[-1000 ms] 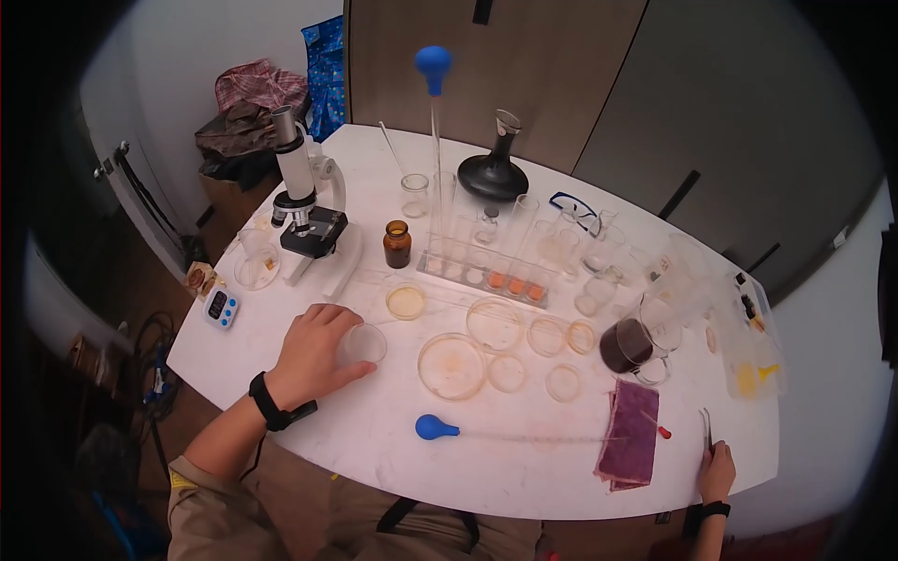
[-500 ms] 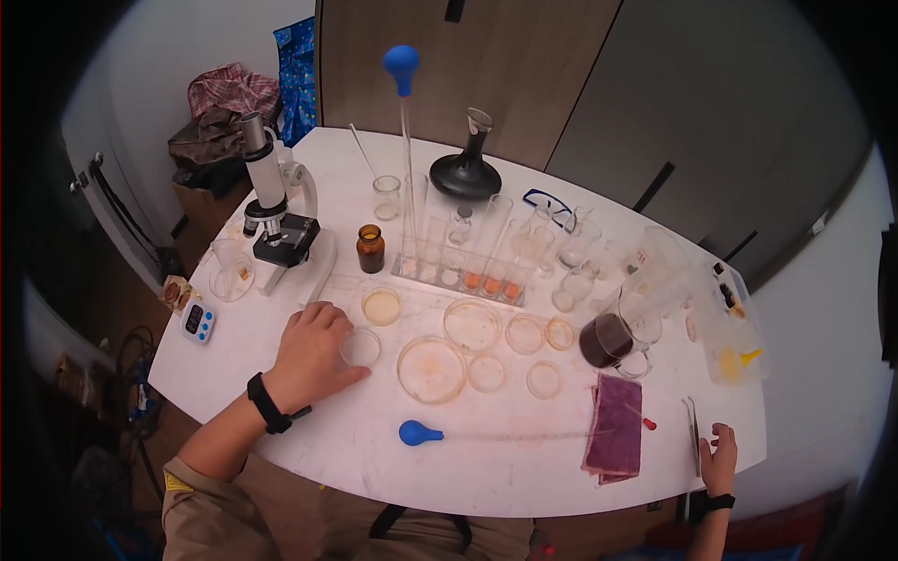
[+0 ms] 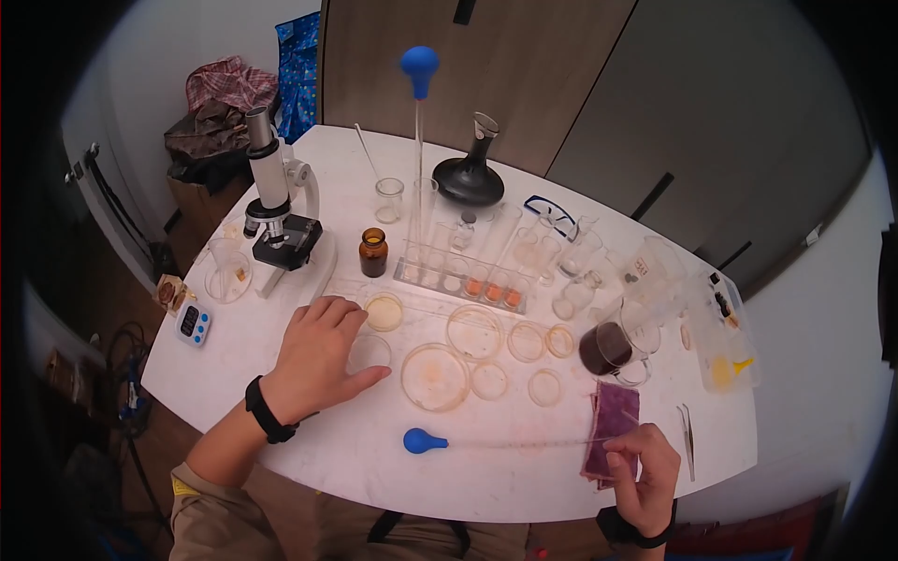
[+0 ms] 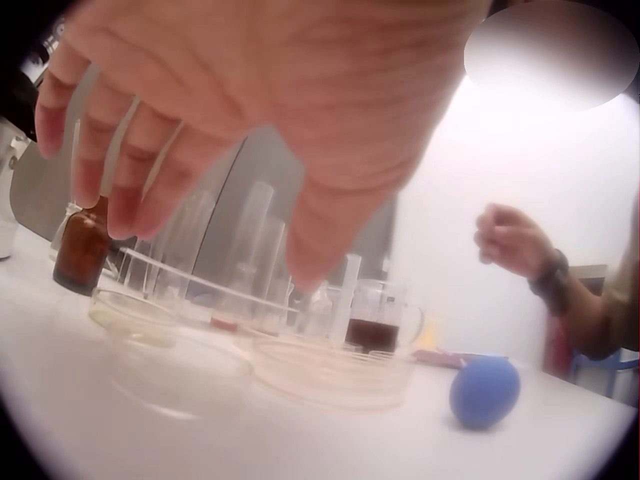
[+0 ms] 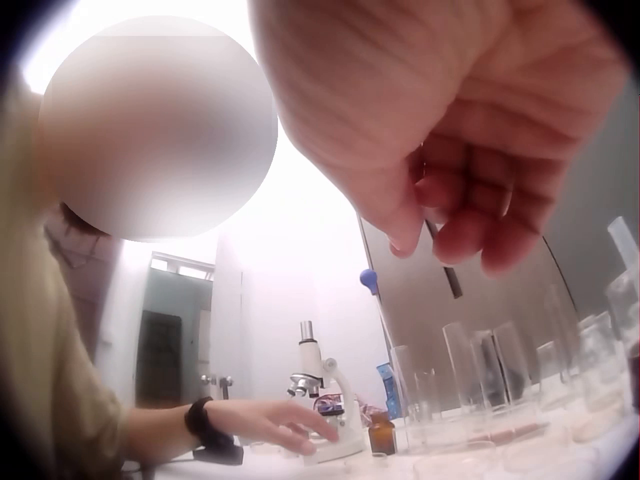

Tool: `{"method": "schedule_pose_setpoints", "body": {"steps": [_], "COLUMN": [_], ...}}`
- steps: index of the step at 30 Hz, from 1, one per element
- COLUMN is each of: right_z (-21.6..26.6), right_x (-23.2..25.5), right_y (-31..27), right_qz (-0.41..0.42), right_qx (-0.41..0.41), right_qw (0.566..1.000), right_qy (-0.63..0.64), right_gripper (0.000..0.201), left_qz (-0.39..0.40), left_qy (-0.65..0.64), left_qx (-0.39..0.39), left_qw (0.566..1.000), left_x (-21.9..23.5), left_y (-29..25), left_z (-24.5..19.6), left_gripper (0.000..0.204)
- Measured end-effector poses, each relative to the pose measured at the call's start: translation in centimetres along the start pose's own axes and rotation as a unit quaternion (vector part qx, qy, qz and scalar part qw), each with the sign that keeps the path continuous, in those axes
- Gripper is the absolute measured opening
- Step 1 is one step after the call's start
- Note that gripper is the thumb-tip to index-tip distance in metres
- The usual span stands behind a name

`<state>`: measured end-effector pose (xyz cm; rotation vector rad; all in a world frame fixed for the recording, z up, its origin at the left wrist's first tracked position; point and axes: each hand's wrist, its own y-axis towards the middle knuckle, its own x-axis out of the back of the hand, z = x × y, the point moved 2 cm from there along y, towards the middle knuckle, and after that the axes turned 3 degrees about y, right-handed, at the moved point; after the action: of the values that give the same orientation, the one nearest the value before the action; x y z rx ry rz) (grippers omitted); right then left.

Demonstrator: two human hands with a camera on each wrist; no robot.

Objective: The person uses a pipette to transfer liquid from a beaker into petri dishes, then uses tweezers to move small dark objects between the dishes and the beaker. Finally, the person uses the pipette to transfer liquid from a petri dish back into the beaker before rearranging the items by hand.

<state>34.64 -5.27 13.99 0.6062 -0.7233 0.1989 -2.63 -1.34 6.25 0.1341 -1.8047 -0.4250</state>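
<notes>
On the white counter (image 3: pixel 374 449), a small glass dish (image 3: pixel 369 353) is covered by the left hand (image 3: pixel 318 355), fingers spread flat. The right hand (image 3: pixel 641 467), curled and seemingly empty, is held well apart, over a purple cloth (image 3: pixel 613 421).

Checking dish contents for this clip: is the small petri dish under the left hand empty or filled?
Empty, as far as shows: the petri dish under the left hand looks clear, the white table visible through it.

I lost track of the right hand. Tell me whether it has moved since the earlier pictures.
Yes. The right hand has left the tweezers at the table edge and moved left, now by the purple cloth.
</notes>
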Motion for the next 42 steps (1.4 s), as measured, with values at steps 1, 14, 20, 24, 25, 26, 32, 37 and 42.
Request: {"method": "schedule_pose_setpoints", "body": {"steps": [1,14,20,24,25,26,32,37,42], "right_z": [0.1,-1.4,-5.8,-6.0,-5.9,-5.8,-6.4,-7.8,-7.6], "right_x": [-1.0,-6.9,-10.2,-11.1,-11.3,-11.4,-12.4,-13.2,-13.5], "right_y": [0.6,10.9,13.1,13.1,13.1,13.1,13.2,14.0,14.3], "right_qz": [0.016,0.189,0.211,0.220,0.227,0.233,0.243,0.243,0.239], "right_qx": [0.021,0.139,0.106,0.106,0.099,0.091,0.100,0.093,0.083], "right_qw": [1.000,0.961,0.943,0.941,0.940,0.940,0.938,0.945,0.952], "right_qy": [-0.009,-0.146,-0.236,-0.235,-0.234,-0.231,-0.226,-0.197,-0.171], "right_gripper": [0.016,0.037,0.043,0.047,0.048,0.049,0.054,0.058,0.056], "left_qz": [-0.040,0.016,0.151,0.152,0.152,0.167,0.199,0.175,0.097], "left_qy": [-0.023,-0.022,0.068,0.122,0.122,0.127,0.112,0.093,0.062], "left_qx": [-0.026,-0.138,-0.110,-0.127,-0.126,-0.125,-0.126,-0.127,-0.078], "left_qw": [0.999,0.990,0.980,0.973,0.973,0.970,0.965,0.972,0.990], "left_x": [0.4,-1.9,-3.3,-3.8,-3.8,-3.8,-4.0,-3.8,0.5], "left_y": [0.4,3.8,4.4,4.1,4.1,4.2,4.0,3.9,3.6], "left_z": [-0.6,-4.6,-6.2,-6.9,-6.9,-7.0,-7.3,-7.1,-6.2], "left_gripper": [0.042,0.053,0.078,0.080,0.080,0.080,0.083,0.084,0.076]}}
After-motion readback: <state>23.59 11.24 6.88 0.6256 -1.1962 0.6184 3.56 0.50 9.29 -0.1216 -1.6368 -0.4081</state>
